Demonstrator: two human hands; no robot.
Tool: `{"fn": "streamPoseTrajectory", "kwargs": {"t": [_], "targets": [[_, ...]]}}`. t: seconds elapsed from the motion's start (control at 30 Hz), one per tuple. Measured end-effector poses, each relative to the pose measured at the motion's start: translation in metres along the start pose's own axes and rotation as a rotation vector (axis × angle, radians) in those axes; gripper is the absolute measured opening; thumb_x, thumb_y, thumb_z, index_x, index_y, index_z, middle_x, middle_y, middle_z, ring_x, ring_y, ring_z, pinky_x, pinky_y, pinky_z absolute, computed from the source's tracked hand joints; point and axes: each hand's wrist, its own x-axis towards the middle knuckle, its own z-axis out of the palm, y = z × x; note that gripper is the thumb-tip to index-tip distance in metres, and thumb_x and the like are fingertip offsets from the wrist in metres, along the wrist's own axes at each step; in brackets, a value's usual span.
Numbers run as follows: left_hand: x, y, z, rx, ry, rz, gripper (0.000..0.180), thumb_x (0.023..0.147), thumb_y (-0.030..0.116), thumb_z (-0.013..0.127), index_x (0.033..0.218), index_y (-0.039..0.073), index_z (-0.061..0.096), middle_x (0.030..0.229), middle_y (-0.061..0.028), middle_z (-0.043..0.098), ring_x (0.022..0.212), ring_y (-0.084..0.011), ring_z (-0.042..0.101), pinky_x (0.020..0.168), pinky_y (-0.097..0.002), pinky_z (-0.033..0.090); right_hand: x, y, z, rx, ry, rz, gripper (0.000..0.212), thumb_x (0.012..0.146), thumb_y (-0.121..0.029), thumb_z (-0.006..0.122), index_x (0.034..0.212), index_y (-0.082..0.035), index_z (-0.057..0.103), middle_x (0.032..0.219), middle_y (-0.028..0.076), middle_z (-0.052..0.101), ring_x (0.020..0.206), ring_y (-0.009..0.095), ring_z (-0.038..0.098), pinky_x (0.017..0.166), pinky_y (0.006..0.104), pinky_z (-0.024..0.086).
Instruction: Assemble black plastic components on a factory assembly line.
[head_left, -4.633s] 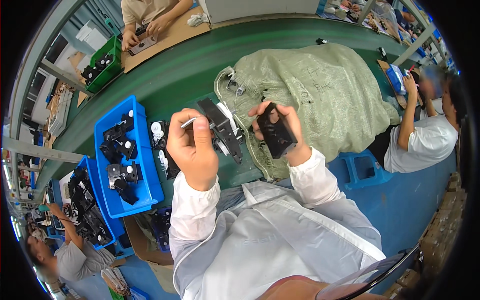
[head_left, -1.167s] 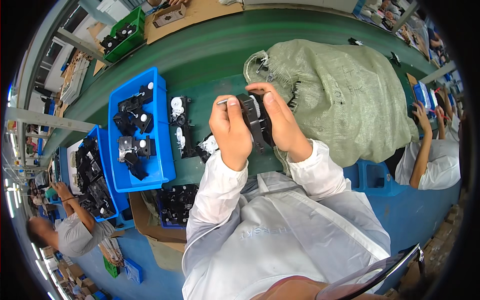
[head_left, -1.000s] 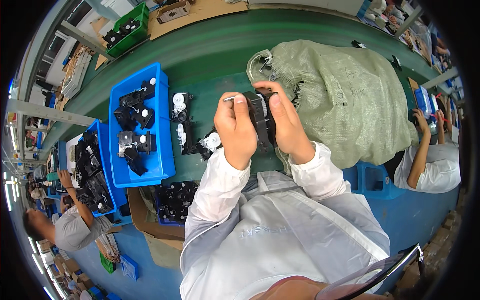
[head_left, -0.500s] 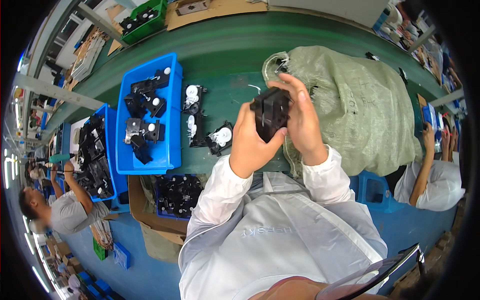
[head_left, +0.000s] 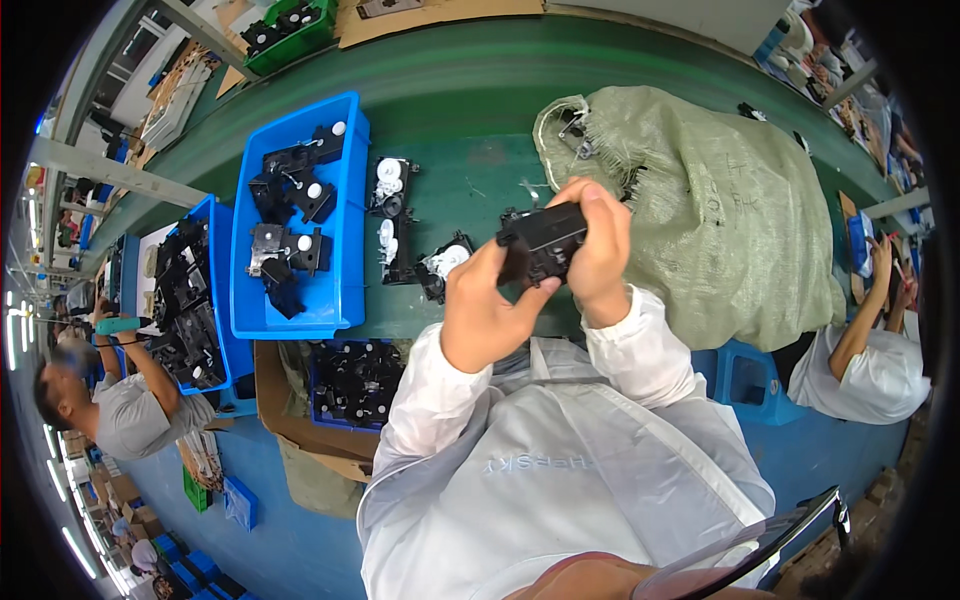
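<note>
Fingers of both hands curl part-way around a black plastic housing (head_left: 552,238): the left hand (head_left: 488,315) grips its eight o'clock side, the right hand (head_left: 603,258) its three o'clock end, toward the woven sack (head_left: 715,215). Steady, even pressure on the solid casing should serve best here. Half a second ago, it stood more upright and the right fingers were straighter.

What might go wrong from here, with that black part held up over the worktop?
The black plastic housing is held up between the left grip and right grip; if either slips, it could drop onto the green worktop.

The white-geared assembly lies close beside the left grip in this view, so it might get knocked.
</note>
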Motion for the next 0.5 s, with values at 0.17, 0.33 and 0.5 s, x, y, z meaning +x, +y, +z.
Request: {"fn": "streamPoseTrajectory", "kwargs": {"t": [0.17, 0.33, 0.5], "targets": [[-0.009, -0.004, -0.013, 0.065, -0.029, -0.022, 0.039, 0.079, 0.001, 0.076, 0.112, -0.01, 0.058, 0.097, -0.0177, 0.07, 0.089, -0.0192, 0.07, 0.079, -0.0308, 0.055, -0.002, 0.009, 0.007, 0.037, -0.094, 0.071, 0.04, 0.1, -0.021, 0.037, 0.08, 0.003, 0.061, 0.072, 0.009, 0.062, 0.064, 0.016, 0.055, 0.063, 0.0297, 0.044], [-0.007, -0.002, -0.051, 0.284, 0.247, -0.016, 0.034, 0.075, 0.014, 0.082, 0.094, -0.003, 0.06, 0.074, -0.0174, 0.064, 0.063, -0.0258, 0.065, 0.06, -0.0343, 0.051, 0.033, 0.005, 0.003, -0.549, -0.377, -0.285, 0.025, 0.1, -0.019, 0.047, 0.106, 0.0, 0.062, 0.096, 0.014, 0.062, 0.084, 0.03, 0.061, 0.075, 0.0368, 0.048], [0.029, 0.001, -0.139, 0.465, 0.341, -0.035, 0.031, 0.08, 0.008, 0.077, 0.105, -0.006, 0.063, 0.085, -0.0165, 0.072, 0.078, -0.0196, 0.07, 0.07, -0.0324, 0.053, 0.115, 0.055, -0.04, -1.522, -0.787, -0.405, 0.033, 0.082, -0.004, 0.064, 0.114, -0.008, 0.062, 0.114, 0.011, 0.061, 0.107, 0.033, 0.058, 0.083, 0.041, 0.052]]}}
